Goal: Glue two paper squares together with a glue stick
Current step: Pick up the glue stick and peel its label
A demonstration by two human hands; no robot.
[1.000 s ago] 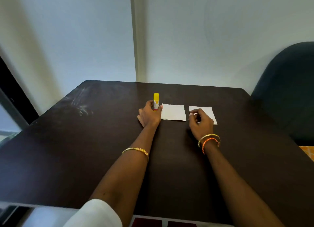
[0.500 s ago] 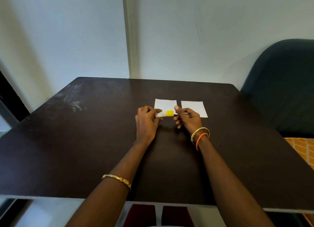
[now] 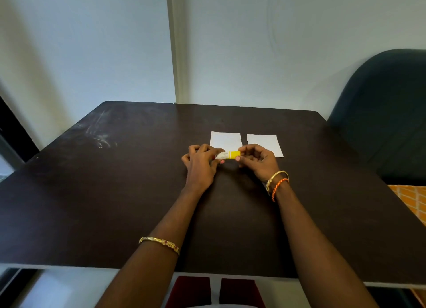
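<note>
Two white paper squares lie side by side on the dark table (image 3: pixel 115 204): the left square (image 3: pixel 225 140) and the right square (image 3: pixel 265 143). Just in front of them I hold a small glue stick (image 3: pixel 227 155) sideways, its white body to the left and its yellow cap to the right. My left hand (image 3: pixel 201 167) grips the white body. My right hand (image 3: pixel 259 161) pinches the yellow cap with thumb and fingers. Both hands hover close above the table, and my right hand covers the near left corner of the right square.
A dark upholstered chair (image 3: pixel 387 114) stands at the table's right side, with an orange patterned cloth (image 3: pixel 412 199) below it. Pale walls rise behind the far edge. White scuff marks (image 3: pixel 99 135) streak the table's far left.
The glue stick stood upright left of the squares in my left hand. It has come down to lie sideways in front of them, and my right hand left the right square and took the cap.
</note>
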